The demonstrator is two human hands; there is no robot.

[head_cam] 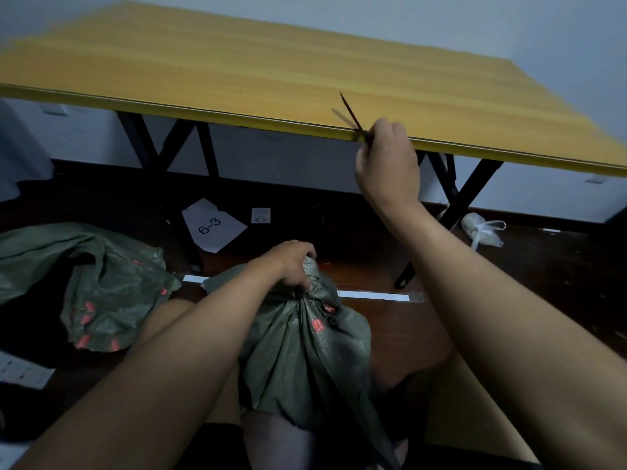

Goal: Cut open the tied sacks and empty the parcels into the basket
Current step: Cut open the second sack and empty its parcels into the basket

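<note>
Green woven sack (305, 351), full and tied, is gripped at its neck by the left hand (291, 266), while at one o'clock scissors (353, 117) are held in the right hand's (386, 161) curled fingers.

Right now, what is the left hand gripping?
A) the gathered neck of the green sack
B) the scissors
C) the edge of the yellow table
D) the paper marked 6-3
A: the left hand has its grip closed around the bunched neck of the green sack, while the scissors are in the raised right hand near the table edge.
</note>
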